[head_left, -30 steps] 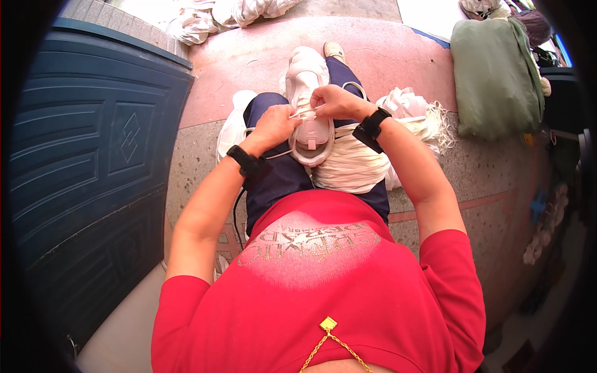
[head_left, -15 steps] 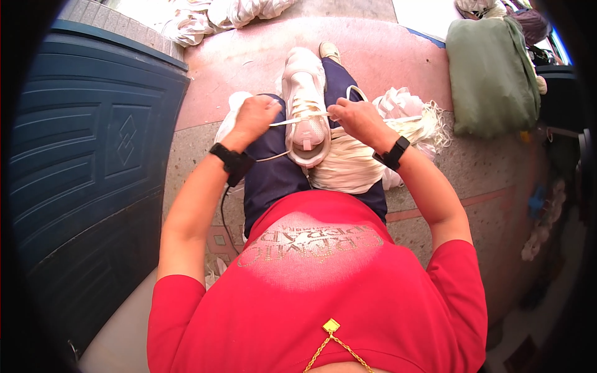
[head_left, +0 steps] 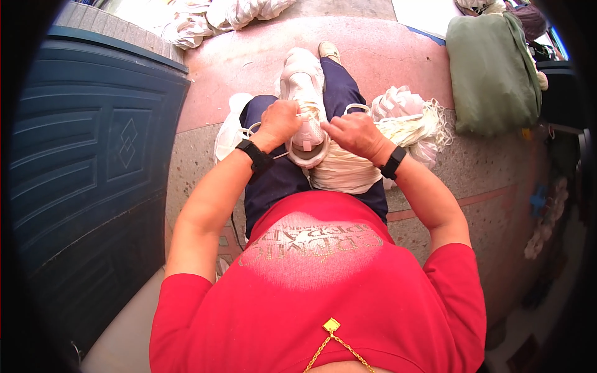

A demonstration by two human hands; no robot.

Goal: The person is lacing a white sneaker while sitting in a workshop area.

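A pale pink and white sneaker [head_left: 305, 81] lies across my lap between my thighs, its toe pointing away and its heel opening toward me. My left hand [head_left: 280, 122] is closed in a pinch over the left side of its lacing, gripping a white shoelace [head_left: 252, 130] that loops out beside the wrist. At the right of the shoe's tongue [head_left: 308, 132], my right hand [head_left: 359, 133] is also closed, thumb and forefinger together on the lace. Another lace loop stands up behind that hand. The fingertips partly hide the upper eyelets.
A bundle of cream laces [head_left: 351, 168] spreads over my right thigh, with more white strands [head_left: 429, 124] to its right. White material [head_left: 229, 133] lies by my left leg. A stuffed green sack [head_left: 491, 74] stands far right; a blue panelled door [head_left: 99, 137] is on the left.
My left hand has moved right and in to the shoe's lacing; the lace stretched between my hands is no longer taut. My right hand has shifted slightly, staying beside the shoe.
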